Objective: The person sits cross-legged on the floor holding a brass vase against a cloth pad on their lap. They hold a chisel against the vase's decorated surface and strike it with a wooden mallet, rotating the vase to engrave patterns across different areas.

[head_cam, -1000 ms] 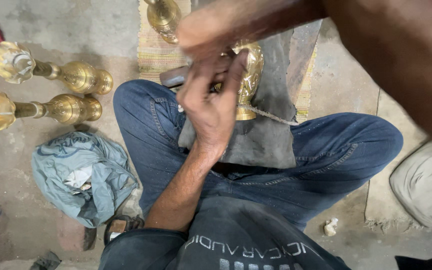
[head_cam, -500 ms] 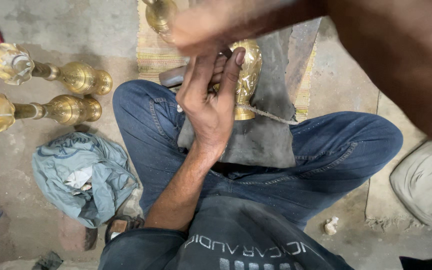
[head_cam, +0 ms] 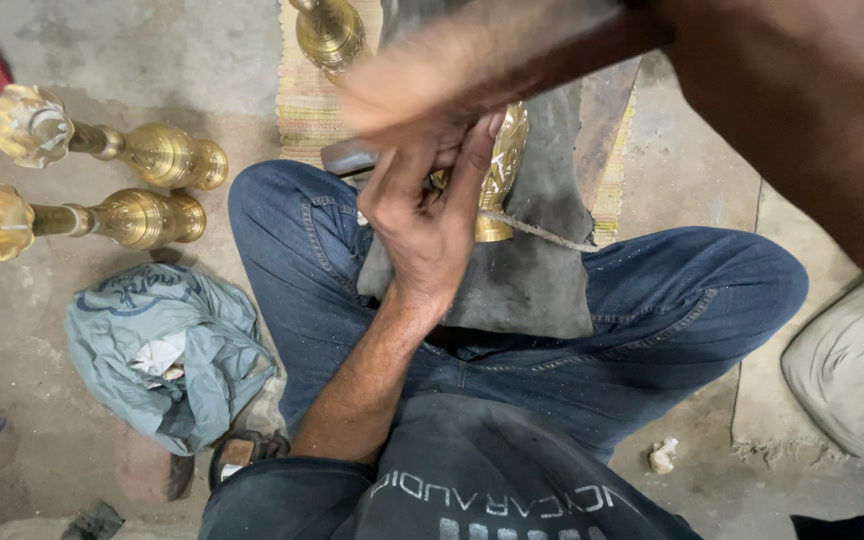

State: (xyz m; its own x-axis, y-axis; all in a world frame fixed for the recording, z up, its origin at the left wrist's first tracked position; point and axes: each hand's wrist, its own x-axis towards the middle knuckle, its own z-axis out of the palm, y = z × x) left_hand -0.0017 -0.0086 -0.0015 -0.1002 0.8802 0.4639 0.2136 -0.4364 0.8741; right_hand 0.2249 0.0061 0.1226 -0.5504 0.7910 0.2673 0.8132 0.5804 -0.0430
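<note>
My left hand (head_cam: 430, 215) grips a shiny brass piece (head_cam: 504, 165) and presses it against a dark grey pad (head_cam: 532, 285) lying across my lap. The thumb and fingers wrap the piece's left side, hiding most of it. A thin cord (head_cam: 552, 235) runs from its base over the pad. My right hand (head_cam: 422, 85) is a blur just above the left hand and the brass piece, with the forearm crossing from the upper right. Whether it holds anything cannot be made out.
Two brass lamp stands (head_cam: 117, 150) (head_cam: 82, 215) lie on the concrete floor at the left. Another brass part (head_cam: 330, 32) rests on a woven mat (head_cam: 302, 95) ahead. A grey-blue cloth bundle (head_cam: 167, 350) lies by my left knee, a pale sack (head_cam: 852, 370) at the right.
My blurred right hand has shifted a little along the top of the brass piece. My left hand keeps its grip, with its fingers slightly readjusted.
</note>
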